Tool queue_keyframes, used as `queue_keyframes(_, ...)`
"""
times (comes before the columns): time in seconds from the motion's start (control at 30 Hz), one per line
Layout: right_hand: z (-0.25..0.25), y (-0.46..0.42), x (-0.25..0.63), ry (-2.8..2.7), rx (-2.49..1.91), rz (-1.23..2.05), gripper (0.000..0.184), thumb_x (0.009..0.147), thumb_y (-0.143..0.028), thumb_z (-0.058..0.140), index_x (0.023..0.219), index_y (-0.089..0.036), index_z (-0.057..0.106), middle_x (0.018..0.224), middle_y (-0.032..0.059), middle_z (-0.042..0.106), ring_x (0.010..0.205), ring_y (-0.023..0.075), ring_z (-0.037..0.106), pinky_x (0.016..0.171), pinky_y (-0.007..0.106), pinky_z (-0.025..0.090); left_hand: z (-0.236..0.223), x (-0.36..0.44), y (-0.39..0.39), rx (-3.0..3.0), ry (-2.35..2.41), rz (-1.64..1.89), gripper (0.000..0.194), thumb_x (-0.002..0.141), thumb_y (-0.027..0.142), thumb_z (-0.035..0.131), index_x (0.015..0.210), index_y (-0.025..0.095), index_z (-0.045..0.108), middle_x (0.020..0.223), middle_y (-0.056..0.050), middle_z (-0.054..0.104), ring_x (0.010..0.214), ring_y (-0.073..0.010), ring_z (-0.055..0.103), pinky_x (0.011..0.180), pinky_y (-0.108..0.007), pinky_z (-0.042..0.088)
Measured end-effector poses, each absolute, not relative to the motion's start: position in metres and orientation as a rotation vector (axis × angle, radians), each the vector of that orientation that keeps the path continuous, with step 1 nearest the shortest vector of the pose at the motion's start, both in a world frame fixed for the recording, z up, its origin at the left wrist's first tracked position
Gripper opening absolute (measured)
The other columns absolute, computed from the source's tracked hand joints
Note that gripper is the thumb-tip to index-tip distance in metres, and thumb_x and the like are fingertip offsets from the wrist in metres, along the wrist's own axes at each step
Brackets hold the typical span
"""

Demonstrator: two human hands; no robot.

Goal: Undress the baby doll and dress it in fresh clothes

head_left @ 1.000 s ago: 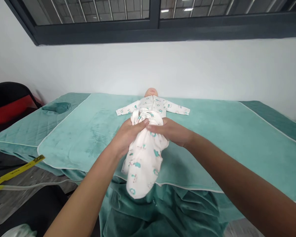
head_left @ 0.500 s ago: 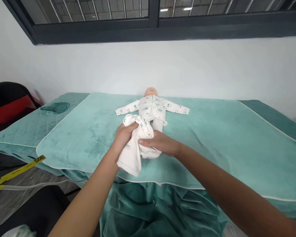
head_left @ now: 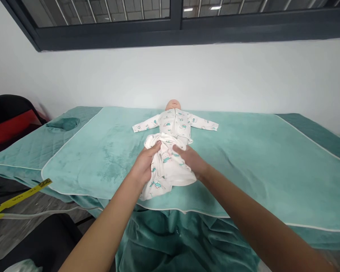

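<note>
A baby doll (head_left: 173, 104) lies on its back on the bed, dressed in a white printed baby top (head_left: 174, 122) with both sleeves spread sideways. In front of its lower body, white baby pants (head_left: 174, 168) with teal prints hang bunched at the waist. My left hand (head_left: 146, 160) grips their left side, thumb on top of the cloth. On the opposite side my right hand (head_left: 191, 158) holds the cloth, its thumb pressed near the waist. The doll's legs are hidden behind the pants.
A green velvet cover (head_left: 257, 158) lies over the massage bed, which has a face hole (head_left: 62, 124) at the left. A black and red chair (head_left: 14, 121) stands left. A yellow tag (head_left: 22, 196) and a pale cable are at lower left. A white wall rises behind.
The pants have been opened out from a twisted bundle, and their printed side now faces up. My left hand has moved slightly lower; my right thumb has shifted up and to the right.
</note>
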State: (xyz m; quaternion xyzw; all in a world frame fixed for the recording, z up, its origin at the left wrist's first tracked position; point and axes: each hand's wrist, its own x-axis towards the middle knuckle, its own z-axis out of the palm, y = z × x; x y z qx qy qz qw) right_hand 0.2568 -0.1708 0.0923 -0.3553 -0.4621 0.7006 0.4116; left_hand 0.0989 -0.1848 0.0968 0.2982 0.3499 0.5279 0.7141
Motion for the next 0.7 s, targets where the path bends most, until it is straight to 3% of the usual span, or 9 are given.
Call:
queue_keyframes(0.1,0.088,-0.173,0.258,-1.376,-0.726,1.904,0.061,0.068,-0.062,0.077,0.11,-0.019,0.066,0.101,0.0073,0.072,0.089,0.0222,0.068,0.081,0.035,0.054,0.095,0.107,-0.185,0.614,0.791,1.145,0.05,0.073,0.041,0.078,0.112,0.012,0.067,0.086,-0.011,0.076,0.084,-0.0289,0.073,0.079,-0.039,0.059)
queue_keyframes(0.33,0.103,-0.175,0.275,-1.82,-0.639,1.961,0.059,0.069,-0.031,0.084,0.123,-0.02,0.061,0.117,0.006,0.067,0.112,0.0228,0.06,0.096,0.038,0.049,0.087,0.108,-0.194,0.688,0.869,1.143,0.049,0.071,0.036,0.08,0.111,0.012,0.068,0.082,-0.009,0.076,0.078,-0.027,0.073,0.074,-0.035,0.058)
queue_keyframes(0.47,0.1,-0.179,0.28,-1.378,-0.656,1.939,0.044,0.069,-0.03,0.082,0.108,-0.018,0.068,0.103,0.0058,0.071,0.098,0.022,0.065,0.088,0.037,0.052,0.086,0.095,-0.2,0.766,0.824,1.025,0.054,0.067,0.038,0.083,0.113,0.012,0.069,0.09,-0.011,0.076,0.085,-0.0271,0.072,0.076,-0.034,0.057)
queue_keyframes(0.6,0.089,-0.182,0.273,-1.05,-0.726,1.859,0.026,0.07,-0.035,0.08,0.087,-0.018,0.069,0.079,0.0018,0.069,0.072,0.0173,0.063,0.07,0.031,0.051,0.086,0.087,-0.204,0.877,0.749,0.816,0.067,0.055,0.029,0.091,0.117,0.014,0.067,0.099,-0.012,0.075,0.089,-0.028,0.071,0.076,-0.033,0.055)
queue_keyframes(0.7,0.081,-0.191,0.267,-1.062,-0.755,1.87,0.022,0.072,-0.036,0.079,0.076,-0.019,0.067,0.07,0.0001,0.065,0.067,0.0163,0.06,0.068,0.03,0.05,0.085,0.085,-0.204,0.863,0.775,0.887,0.062,0.06,0.026,0.088,0.116,0.016,0.067,0.099,-0.012,0.075,0.09,-0.0279,0.071,0.076,-0.033,0.054)
